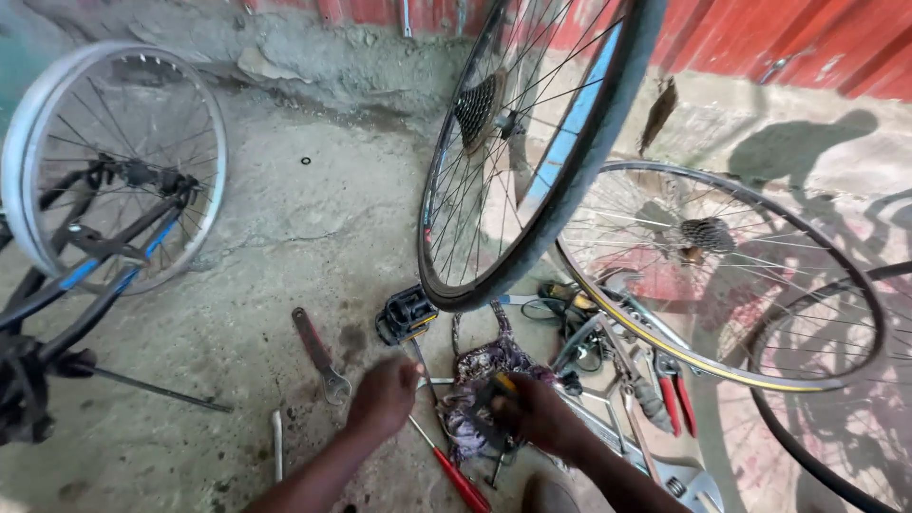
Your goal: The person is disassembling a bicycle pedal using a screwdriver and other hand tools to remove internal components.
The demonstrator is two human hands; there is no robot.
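We are closing our left hand (382,397) loosely over the floor (285,218) beside the wrench (320,355), while our right hand (532,413) is gripping a small tool (501,384) above the patterned bag (484,380).

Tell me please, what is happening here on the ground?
A person crouches on a concrete floor among bicycle wheels. The right hand reaches into a patterned cloth bag and grips something dark with a yellow part. The left hand hovers near a red-handled screwdriver and a spanner.
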